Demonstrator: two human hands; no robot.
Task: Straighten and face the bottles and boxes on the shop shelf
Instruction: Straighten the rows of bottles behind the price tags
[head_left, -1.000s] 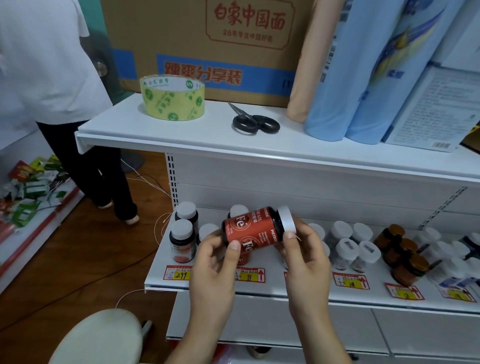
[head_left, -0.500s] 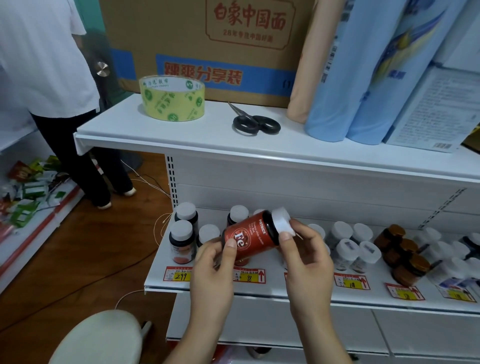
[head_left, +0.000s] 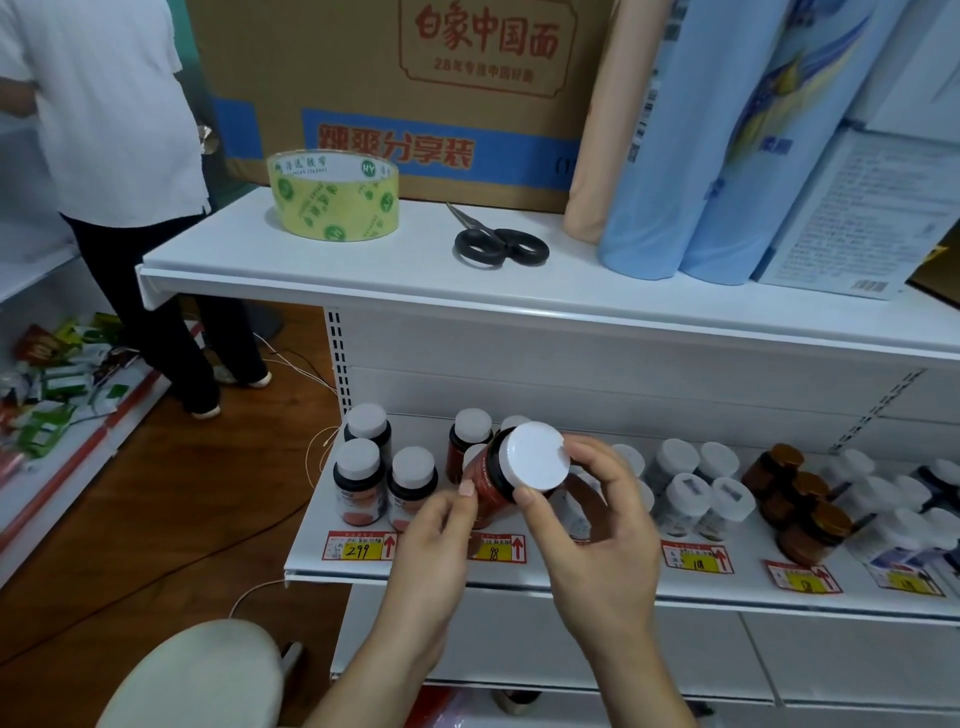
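In the head view, a person is holding a red bottle (head_left: 485, 483) with a white cap (head_left: 535, 457) just above the front of the lower shelf (head_left: 571, 579), tilting it so the cap is facing the camera. The left hand (head_left: 434, 545) is pinching the bottle's red body, its fingers (head_left: 466, 489) curling against the label side, while the right hand (head_left: 597, 525) is wrapping round the cap end, thumb on the cap's lower rim and fingers behind it. Behind the bottle, more red bottles (head_left: 470, 441) are standing in the same row; to the left a group of dark bottles (head_left: 363, 467) is sitting above the 299 price tag (head_left: 358, 546), and to the right clear white-capped jars (head_left: 685, 493) and amber jars (head_left: 800, 499) are filling the shelf. On the upper shelf (head_left: 363, 270) a tape roll (head_left: 332, 195) and scissors (head_left: 498, 241) are lying in front of a cardboard carton (head_left: 415, 78). The bottle is looking small, rigid and light (its smooth plastic sides could be slippery), so gripping the body rather than the cap seems the safer hold for setting it upright, label forward, among its neighbours without knocking them over.
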